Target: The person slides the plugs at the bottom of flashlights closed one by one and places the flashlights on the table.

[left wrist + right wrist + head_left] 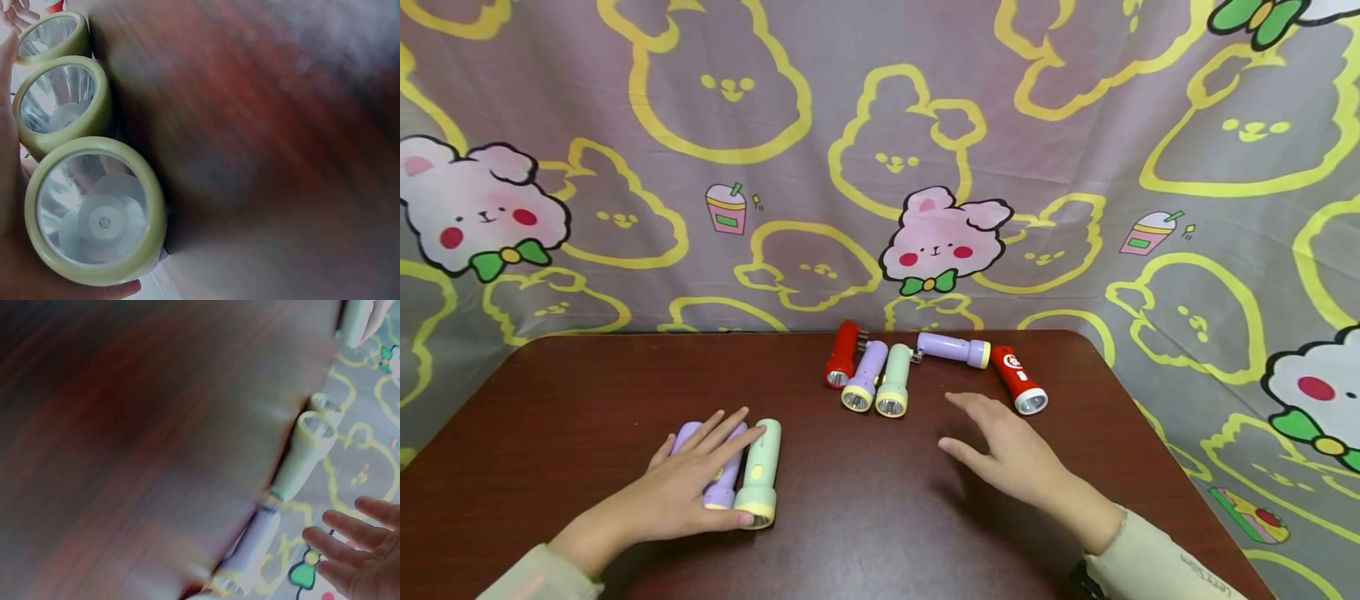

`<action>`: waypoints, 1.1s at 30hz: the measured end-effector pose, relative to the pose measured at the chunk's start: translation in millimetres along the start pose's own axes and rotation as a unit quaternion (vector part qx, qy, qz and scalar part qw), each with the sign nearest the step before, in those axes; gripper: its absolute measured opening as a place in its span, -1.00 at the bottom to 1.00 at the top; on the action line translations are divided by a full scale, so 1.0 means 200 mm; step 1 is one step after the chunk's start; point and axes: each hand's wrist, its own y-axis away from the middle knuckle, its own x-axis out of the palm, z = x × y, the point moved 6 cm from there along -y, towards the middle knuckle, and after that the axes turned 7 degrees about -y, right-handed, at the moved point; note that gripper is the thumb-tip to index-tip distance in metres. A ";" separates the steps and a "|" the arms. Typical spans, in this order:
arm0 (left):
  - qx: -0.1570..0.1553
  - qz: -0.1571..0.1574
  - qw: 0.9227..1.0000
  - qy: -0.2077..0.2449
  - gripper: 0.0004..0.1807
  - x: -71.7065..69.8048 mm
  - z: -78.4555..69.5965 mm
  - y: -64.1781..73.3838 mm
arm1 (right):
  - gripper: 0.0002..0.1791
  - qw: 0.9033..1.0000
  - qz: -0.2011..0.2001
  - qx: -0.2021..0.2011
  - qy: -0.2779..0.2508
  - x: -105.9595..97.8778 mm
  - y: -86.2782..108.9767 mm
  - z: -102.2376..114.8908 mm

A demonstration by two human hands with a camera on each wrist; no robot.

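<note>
My left hand [681, 492] rests, fingers spread and straight, across a group of three flashlights lying side by side. A pale green flashlight [762, 467] is on the right of the group, with the thumb tip at its yellow-rimmed lens end. Two purple flashlights, one nearer [727, 479] and one at the left [687, 432], are partly hidden beneath the hand. In the left wrist view three lens ends stand in a row, the largest lens [103, 212] closest. My right hand [1011, 454] hovers over the table with fingers extended and holds nothing.
Along the back edge lie a red flashlight [844, 354], a purple flashlight [865, 375], a pale green flashlight [892, 379], a purple flashlight turned sideways [947, 348] and a red flashlight with a white head [1018, 379]. A patterned curtain [820, 183] hangs behind the dark wooden table [865, 508].
</note>
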 end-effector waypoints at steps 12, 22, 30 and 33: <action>-0.001 -0.001 1.000 -0.003 0.07 0.01 0.00 0.00 | -0.10 0.992 -0.007 0.049 0.118 -0.08 0.02 -0.25; -0.003 0.003 1.000 0.001 0.07 0.00 0.00 0.00 | -0.06 0.989 0.001 0.113 0.098 -0.13 -0.03 -0.46; -0.003 0.006 1.000 -0.001 0.07 0.00 0.00 0.00 | -0.12 0.988 0.008 0.137 0.075 -0.12 -0.12 -0.57; -0.003 0.004 1.000 -0.003 0.07 0.00 0.00 0.00 | -0.14 0.986 0.008 0.153 0.063 -0.11 -0.16 -0.60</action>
